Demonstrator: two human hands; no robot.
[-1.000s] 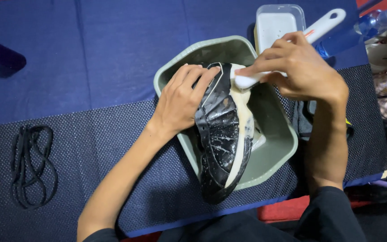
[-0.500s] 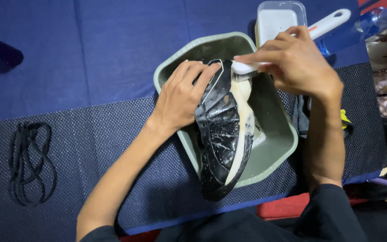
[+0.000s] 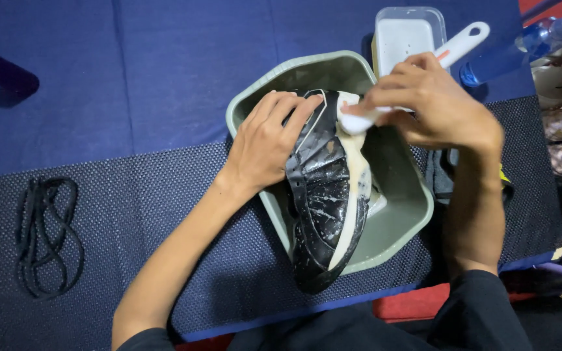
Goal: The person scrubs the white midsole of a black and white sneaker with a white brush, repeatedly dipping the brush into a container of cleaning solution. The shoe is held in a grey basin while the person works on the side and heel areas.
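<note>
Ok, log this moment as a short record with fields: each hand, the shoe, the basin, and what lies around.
left hand: pressed flat on the black shoe's side, steadying it
right hand: gripping a white brush, its head against the shoe's pale edge
black shoe: on its side, wet with suds, toe out over the basin's near rim
basin: grey-green, on a dark dotted mat
behind basin: clear tub, blue spray bottle
far left: black laces, loose on the mat
</note>
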